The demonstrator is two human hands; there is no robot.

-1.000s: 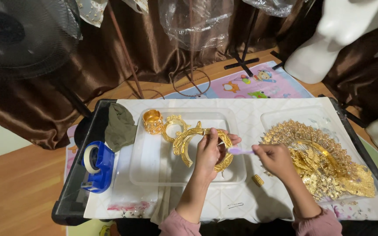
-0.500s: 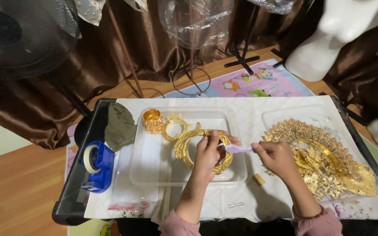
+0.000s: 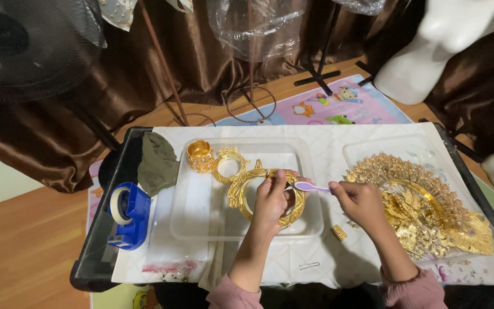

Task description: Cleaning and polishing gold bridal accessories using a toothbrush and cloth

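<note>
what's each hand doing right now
Left hand: closed on the large gold ring ornament over the clear tray.
Right hand: closed, holding the purple-handled tool.

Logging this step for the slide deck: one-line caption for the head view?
Left hand steadies a gold ring ornament in a clear tray while the right hand holds a purple tool to it.

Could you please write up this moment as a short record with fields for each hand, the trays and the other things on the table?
Left hand: left hand holds a large ornate gold ring-shaped ornament over the clear plastic tray.
Right hand: right hand grips a small lilac plastic brush, its tip at the ornament.
Also in tray: gold cuff, smaller gold ring.
Right tray: pile of gold filigree pieces.
Table left: blue tape dispenser, olive cloth.
</note>
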